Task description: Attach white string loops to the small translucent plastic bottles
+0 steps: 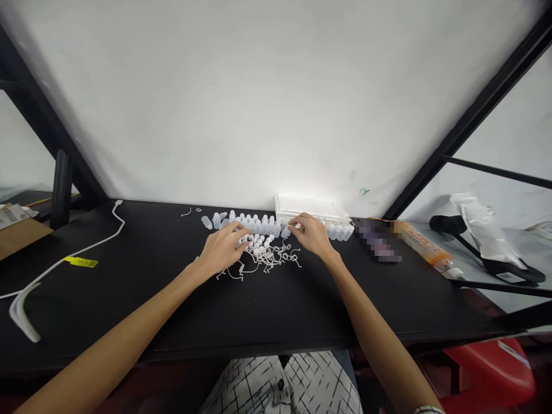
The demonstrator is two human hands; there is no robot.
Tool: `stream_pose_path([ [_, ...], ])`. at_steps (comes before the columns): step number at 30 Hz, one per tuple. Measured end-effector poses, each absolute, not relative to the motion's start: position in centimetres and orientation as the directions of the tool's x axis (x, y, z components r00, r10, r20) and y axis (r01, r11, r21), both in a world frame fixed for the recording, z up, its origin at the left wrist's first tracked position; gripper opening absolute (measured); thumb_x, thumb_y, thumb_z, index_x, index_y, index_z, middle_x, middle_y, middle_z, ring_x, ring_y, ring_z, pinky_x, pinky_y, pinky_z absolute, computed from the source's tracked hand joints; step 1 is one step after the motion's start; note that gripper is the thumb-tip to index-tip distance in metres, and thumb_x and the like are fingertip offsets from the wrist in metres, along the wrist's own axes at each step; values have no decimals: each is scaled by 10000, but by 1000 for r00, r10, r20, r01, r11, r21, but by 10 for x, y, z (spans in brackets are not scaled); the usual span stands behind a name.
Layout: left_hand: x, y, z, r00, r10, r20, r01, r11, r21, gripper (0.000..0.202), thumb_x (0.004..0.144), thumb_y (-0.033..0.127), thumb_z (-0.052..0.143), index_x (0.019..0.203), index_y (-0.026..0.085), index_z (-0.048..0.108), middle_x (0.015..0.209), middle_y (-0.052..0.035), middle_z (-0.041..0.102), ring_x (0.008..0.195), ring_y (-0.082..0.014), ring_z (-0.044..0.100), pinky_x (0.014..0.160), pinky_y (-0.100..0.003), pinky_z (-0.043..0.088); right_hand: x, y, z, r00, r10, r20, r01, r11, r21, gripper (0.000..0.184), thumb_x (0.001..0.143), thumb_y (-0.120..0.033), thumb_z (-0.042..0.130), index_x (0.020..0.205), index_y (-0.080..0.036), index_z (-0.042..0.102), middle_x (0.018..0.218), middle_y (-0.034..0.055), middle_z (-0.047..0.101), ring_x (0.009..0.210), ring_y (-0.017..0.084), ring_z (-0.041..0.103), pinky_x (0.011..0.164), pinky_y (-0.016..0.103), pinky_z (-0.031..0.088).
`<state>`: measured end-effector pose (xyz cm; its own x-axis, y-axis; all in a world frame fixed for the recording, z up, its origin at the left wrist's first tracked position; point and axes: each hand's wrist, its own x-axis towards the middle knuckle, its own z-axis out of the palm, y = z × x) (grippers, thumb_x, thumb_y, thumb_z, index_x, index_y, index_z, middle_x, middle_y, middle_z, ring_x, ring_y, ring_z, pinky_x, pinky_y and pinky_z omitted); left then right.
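Note:
Small translucent plastic bottles (pixel 259 225) stand in a tight row along the back of the black table (pixel 172 310), and a few more lie loose at the row's left end. My left hand (pixel 223 248) curves over a heap of small white caps (pixel 257 241), its fingertips at the heap's near side. My right hand (pixel 311 236) reaches the right part of the row, fingertips close to a bottle (pixel 285 232) and in front of a white foam tray (pixel 310 208). Thin white plastic strands (pixel 271 259) lie tangled below the caps. Neither hand clearly shows a held item.
A white cable (pixel 117 221) runs along the table's left side past a yellow tag (pixel 81 262). To the right lie a pixelated object (pixel 377 240) and an orange-printed tube (pixel 422 246). A white wall rises behind the table, and black frame bars stand at both sides.

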<state>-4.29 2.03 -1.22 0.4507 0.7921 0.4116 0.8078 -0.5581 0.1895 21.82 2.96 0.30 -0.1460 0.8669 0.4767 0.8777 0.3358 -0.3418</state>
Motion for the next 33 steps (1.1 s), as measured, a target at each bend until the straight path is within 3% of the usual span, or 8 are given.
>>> stream_pose_path([
  [4, -39, 14, -7, 426, 750, 505, 767, -596, 239, 280, 934, 354, 469, 1088, 217, 659, 1071, -35, 633, 627, -109, 557, 555, -249, 421, 228, 22, 15, -64, 833, 549, 707, 426, -564, 108, 814, -287, 634, 832, -196, 690, 887, 34, 679, 640, 133, 572, 643, 283, 439],
  [8, -31, 5, -5, 440, 675, 592, 681, -681, 271, 325, 931, 430, 481, 1121, 230, 652, 1064, -40, 644, 846, -169, 613, 633, -262, 464, 213, 7, 23, -64, 879, 473, 390, 458, -798, 221, 785, -383, 672, 834, -168, 677, 712, 24, 649, 553, 120, 553, 510, 251, 420],
  [10, -28, 2, -6, 450, 658, 603, 648, -706, 286, 371, 911, 472, 508, 1166, 234, 633, 1086, -48, 643, 920, -189, 610, 682, -280, 482, 195, -2, 23, -158, 892, 424, 295, 453, -841, 241, 775, -397, 688, 853, -168, 683, 616, 1, 608, 531, 117, 554, 475, 235, 404],
  [14, -25, -1, -8, 483, 663, 572, 609, -724, 325, 367, 920, 454, 489, 1107, 185, 655, 987, -58, 665, 816, -176, 609, 673, -281, 470, 166, -14, 20, -297, 865, 404, 189, 468, -863, 243, 785, -404, 681, 868, -176, 692, 777, 39, 654, 589, 120, 605, 455, 222, 409],
  [19, -27, -2, -5, 435, 768, 469, 658, -627, 417, 406, 922, 460, 461, 1106, 158, 661, 794, -33, 671, 650, -160, 582, 642, -279, 442, 193, -1, 21, -265, 902, 341, 394, 424, -815, 252, 854, -354, 587, 1010, -182, 685, 822, 41, 685, 587, 125, 615, 499, 237, 432],
  [24, -28, -4, -2, 469, 780, 414, 657, -622, 426, 399, 927, 446, 433, 1171, 196, 624, 685, 11, 638, 552, -139, 544, 608, -268, 423, 237, 19, 8, -228, 938, 260, 791, 334, -513, 109, 770, -223, 649, 840, -205, 731, 817, 7, 717, 626, 125, 593, 617, 255, 431],
  [28, -27, -4, -4, 517, 758, 398, 636, -651, 414, 408, 939, 436, 403, 1161, 174, 622, 692, -2, 638, 571, -143, 554, 604, -272, 425, 239, 24, -3, -318, 940, 122, 790, 334, -514, 139, 777, -208, 635, 858, -219, 748, 805, -4, 726, 638, 115, 597, 605, 228, 405],
  [33, -26, -5, -4, 529, 759, 380, 635, -651, 415, 424, 934, 416, 400, 1186, 152, 615, 699, -18, 642, 581, -153, 559, 607, -283, 436, 232, 22, -2, -341, 935, 103, 781, 342, -522, 82, 755, -204, 660, 767, -200, 741, 751, -7, 710, 641, 112, 590, 592, 215, 385],
])
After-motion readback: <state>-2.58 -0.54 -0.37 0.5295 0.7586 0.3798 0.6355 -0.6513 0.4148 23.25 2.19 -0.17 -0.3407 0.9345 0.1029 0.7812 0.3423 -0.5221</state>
